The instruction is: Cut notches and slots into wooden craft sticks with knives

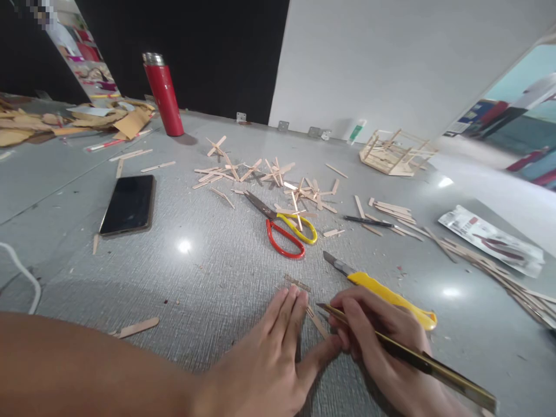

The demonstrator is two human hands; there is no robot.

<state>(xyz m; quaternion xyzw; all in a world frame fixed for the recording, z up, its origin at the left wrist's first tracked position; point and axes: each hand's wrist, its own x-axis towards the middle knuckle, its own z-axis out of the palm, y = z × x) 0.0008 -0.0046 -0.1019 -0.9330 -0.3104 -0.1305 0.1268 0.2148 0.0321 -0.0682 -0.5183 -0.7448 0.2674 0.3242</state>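
My left hand (pixel 278 341) lies flat on the table, fingers stretched out over a thin wooden craft stick (pixel 319 325), pressing it down; part of the stick is hidden beneath. In pen fashion, my right hand (pixel 382 341) grips a slim brass-coloured craft knife (pixel 417 359), its blade tip just right of my left fingertips. A short sliver of wood (pixel 297 282) is just beyond those fingertips. Beside my right hand lies a yellow utility knife (pixel 391 295) with its blade out. Scissors (pixel 282 229) with red and yellow handles rest farther off.
Cut sticks (pixel 269 174) are scattered across the middle. A small stick frame (pixel 395 153) stands at the back right, near a white packet (pixel 490 240). On the left are a phone (pixel 129 204), a red flask (pixel 164 95), cardboard scraps (pixel 132 121) and a white cable (pixel 21 269).
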